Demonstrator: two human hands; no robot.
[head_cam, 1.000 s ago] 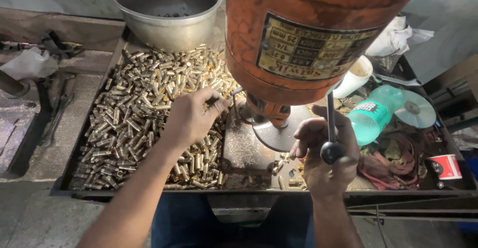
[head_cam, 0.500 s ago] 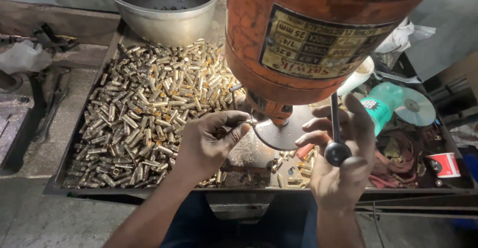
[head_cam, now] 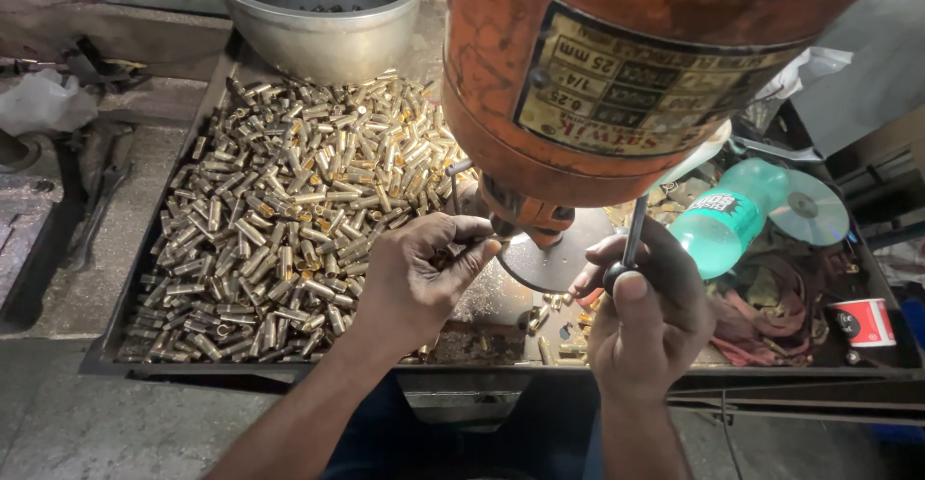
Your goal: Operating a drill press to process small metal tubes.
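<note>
Overhead, a large worn orange drill-press head (head_cam: 617, 85) hangs above a round grey metal work plate (head_cam: 554, 263) near the dark metal tray's (head_cam: 106, 345) front edge. Left hand (head_cam: 419, 282) pinches a small brass sleeve (head_cam: 479, 240) under the spindle; right hand (head_cam: 650, 321) grips the black-knobbed feed lever (head_cam: 626, 249), just right of it.

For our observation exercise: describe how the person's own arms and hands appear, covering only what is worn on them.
Both forearms are bare to the picture's lower edge: no sleeves show. The left hand and the right hand wear no gloves, and no rings, watch or bands are visible. Dark blue trousers show between the arms.
</note>
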